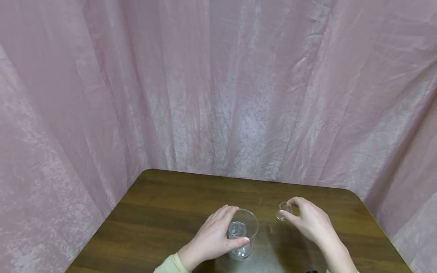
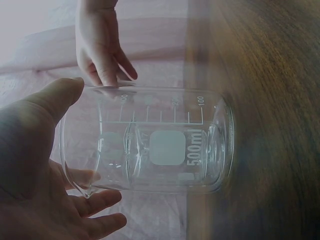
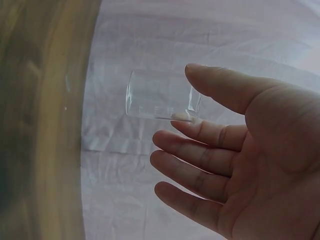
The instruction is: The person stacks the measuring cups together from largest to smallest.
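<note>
My left hand point(image 1: 212, 236) holds a large clear glass beaker point(image 2: 194, 150) near its rim, thumb on one side and fingers on the other. White print on its wall reads 500ml, beside a graduated scale. A smaller glass vessel point(image 1: 237, 229) sits inside, low in the beaker. Off to the right, my right hand point(image 1: 313, 220) pinches a small clear beaker point(image 3: 160, 95) between thumb and index finger near its rim. That beaker is upright and raised over the table, and the other fingers of this hand extend below the index finger.
Both hands are over a dark brown wooden table point(image 1: 164, 201) with rounded far corners. Pink velvety curtains point(image 1: 218, 94) hang behind it and along both sides. A faint clear spot point(image 1: 260, 201) shows on the tabletop left of the small beaker.
</note>
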`<state>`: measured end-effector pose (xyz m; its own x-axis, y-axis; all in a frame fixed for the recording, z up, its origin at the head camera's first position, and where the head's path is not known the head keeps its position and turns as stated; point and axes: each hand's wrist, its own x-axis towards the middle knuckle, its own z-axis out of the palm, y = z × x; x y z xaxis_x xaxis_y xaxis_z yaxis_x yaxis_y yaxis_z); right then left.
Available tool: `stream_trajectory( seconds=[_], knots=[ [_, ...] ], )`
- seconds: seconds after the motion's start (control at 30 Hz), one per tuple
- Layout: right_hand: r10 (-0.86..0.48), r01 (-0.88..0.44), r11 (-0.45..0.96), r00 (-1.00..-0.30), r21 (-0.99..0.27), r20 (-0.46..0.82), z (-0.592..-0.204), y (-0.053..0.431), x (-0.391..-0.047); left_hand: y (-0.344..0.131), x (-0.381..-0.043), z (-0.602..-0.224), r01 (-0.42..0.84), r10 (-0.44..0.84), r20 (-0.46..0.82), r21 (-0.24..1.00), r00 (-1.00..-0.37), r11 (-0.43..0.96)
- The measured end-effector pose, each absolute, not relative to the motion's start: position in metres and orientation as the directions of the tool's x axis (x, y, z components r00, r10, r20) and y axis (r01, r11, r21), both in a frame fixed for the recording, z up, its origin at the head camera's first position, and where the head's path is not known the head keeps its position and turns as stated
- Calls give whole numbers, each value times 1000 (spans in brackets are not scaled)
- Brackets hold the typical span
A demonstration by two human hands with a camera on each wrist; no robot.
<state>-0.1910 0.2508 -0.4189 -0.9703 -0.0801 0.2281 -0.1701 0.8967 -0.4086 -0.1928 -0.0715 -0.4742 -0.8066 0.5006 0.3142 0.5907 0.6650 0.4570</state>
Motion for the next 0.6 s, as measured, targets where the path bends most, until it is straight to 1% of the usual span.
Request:
stream_trajectory(
  seconds=[0.6],
  knots=[
    [-126, -230, 874, -958, -427, 258, -408, 223, -188, -71, -192, -473, 600, 505, 323, 447, -800, 664]
  ],
)
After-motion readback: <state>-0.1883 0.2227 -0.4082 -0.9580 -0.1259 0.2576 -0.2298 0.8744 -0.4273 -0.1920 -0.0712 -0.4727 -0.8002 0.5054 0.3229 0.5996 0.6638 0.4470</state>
